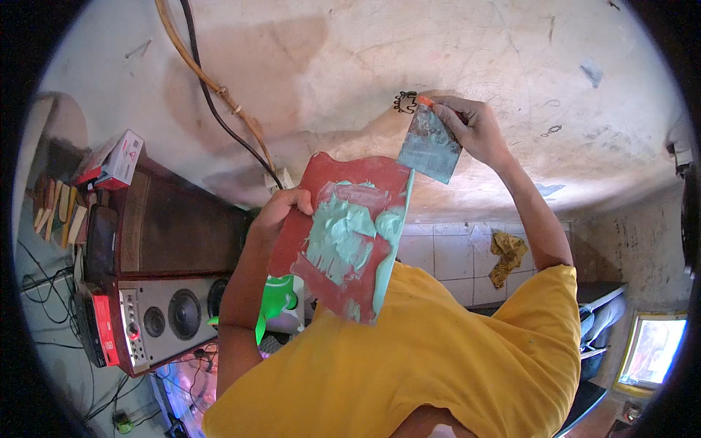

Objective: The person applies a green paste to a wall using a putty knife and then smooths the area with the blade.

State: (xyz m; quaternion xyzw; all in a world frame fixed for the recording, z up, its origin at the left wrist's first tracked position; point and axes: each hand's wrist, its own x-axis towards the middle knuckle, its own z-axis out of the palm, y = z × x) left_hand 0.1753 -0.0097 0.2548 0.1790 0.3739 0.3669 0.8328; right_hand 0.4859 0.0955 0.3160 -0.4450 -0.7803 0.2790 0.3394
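My left hand (292, 204) grips the left edge of a red board (318, 175), its thumb on the upper face. The board carries a thick pale mint-green paste (339, 233) in its middle and along its right edge. My right hand (473, 125) holds a square metal scraper (431, 146) with an orange handle (425, 101), its fingers closed at the top. The blade is smeared with paste, and its lower corner is at the board's upper right corner; I cannot tell whether they touch. Behind the scraper is a stained pale wall (511, 73) with a small black drawn mark (405, 102).
A brown cabinet (175, 226) with a box (113, 160), a speaker (171, 317) and tangled cables stand at the left. Two cables (234, 135) hang down the wall. Ahead are white tiles (453, 259) with a crumpled yellow cloth (507, 259). A small bright framed panel (650, 354) is low right.
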